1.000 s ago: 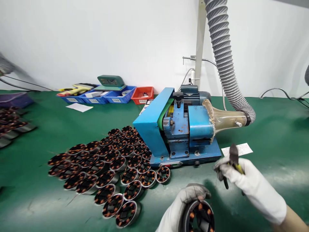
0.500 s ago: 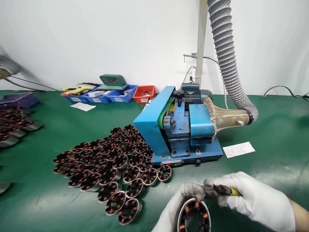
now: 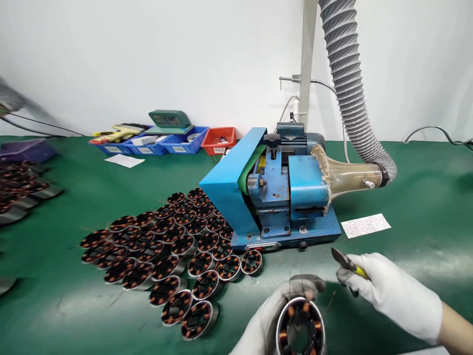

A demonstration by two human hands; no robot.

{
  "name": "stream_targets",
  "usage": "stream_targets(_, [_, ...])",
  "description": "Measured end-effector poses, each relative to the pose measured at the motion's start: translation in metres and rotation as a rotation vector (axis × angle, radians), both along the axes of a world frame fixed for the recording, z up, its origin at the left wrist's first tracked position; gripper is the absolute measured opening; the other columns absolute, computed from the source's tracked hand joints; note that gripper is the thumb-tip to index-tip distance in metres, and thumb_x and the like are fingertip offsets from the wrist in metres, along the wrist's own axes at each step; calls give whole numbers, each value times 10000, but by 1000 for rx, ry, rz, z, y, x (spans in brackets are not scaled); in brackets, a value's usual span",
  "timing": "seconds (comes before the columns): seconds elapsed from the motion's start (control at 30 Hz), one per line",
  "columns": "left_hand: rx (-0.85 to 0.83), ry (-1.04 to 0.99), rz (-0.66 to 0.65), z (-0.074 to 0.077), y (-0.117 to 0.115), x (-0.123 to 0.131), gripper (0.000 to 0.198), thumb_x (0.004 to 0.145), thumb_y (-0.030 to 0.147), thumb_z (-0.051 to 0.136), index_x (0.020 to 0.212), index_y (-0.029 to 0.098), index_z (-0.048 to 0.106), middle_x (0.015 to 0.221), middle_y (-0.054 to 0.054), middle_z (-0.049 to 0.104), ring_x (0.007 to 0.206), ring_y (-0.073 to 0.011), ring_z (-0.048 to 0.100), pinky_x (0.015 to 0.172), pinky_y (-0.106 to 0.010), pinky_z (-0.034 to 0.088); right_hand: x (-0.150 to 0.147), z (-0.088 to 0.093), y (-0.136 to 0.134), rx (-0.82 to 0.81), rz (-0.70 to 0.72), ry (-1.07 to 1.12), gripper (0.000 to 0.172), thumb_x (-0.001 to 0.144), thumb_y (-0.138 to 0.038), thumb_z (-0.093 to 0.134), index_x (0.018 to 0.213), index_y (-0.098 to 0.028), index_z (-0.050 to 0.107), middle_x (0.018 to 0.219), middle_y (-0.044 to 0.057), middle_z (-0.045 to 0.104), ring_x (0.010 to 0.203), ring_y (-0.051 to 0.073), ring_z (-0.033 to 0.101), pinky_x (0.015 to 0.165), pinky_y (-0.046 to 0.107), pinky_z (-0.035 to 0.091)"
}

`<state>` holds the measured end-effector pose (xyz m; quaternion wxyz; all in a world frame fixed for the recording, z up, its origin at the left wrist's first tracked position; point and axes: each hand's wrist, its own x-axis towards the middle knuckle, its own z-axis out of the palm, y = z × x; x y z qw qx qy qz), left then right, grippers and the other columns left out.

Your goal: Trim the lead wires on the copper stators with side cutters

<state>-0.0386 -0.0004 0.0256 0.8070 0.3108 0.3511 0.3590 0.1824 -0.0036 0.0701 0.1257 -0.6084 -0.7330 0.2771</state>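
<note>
My left hand (image 3: 269, 311), in a white glove with darkened fingertips, is closed round a motor stator (image 3: 318, 326) at the bottom of the view. The ring has a silver rim and copper coils on black inside, and thin wires stick up from its top. To the right, my gloved right hand (image 3: 393, 292) grips a pair of cutting pliers (image 3: 343, 258) with yellow handles. Their jaws point up and left, apart from the stator. A loose bit of wire (image 3: 329, 301) shows between the two hands.
Several more stators (image 3: 168, 266) lie grouped on the green table (image 3: 74, 301). Beyond my hands stands a blue belt machine (image 3: 271, 197) with a grey hose (image 3: 343, 74). Blue bins (image 3: 181, 147), a red bin (image 3: 218, 143), a clock (image 3: 169, 119) and a paper slip (image 3: 365, 226) lie around it.
My right hand has drawn the pliers away from the stator, to the right and slightly up. My left hand still holds the stator, shifted a little.
</note>
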Motion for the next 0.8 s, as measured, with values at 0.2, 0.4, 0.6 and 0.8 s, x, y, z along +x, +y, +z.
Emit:
stream_targets(0.2, [-3,127,162,19,4,12,161,718,368,682,763,225,622,719,8,624,587,-139,614,626,-299,528,6,-52,12,-75,-160,-361,254,862,-207,480,1012,-113,662,891,195,678,795,328,668,685,412,481])
stream_targets(0.4, [212,344,255,11,-9,32,585,480,166,817,1002,248,566,943,-12,633,866,-234,628,807,-346,479,-17,-60,-8,110,-233,196,404,861,-373,514,1210,-176,564,1250,157,589,1124,310,570,942,459,450])
stream_targets(0.6, [393,357,527,-9,7,59,560,594,312,790,1073,247,506,1180,-70,550,1115,-265,539,992,-381,381,-61,-65,-13,195,-403,896,454,743,-296,683,1184,-230,598,1187,96,660,1114,292,600,924,386,510])
stream_targets(0.8, [348,234,440,-9,34,64,404,774,382,634,1127,274,470,1124,-59,606,1118,-241,557,999,-390,405,-79,-53,26,207,-559,980,497,687,-303,727,1144,-187,568,1122,111,686,1039,274,642,895,385,524])
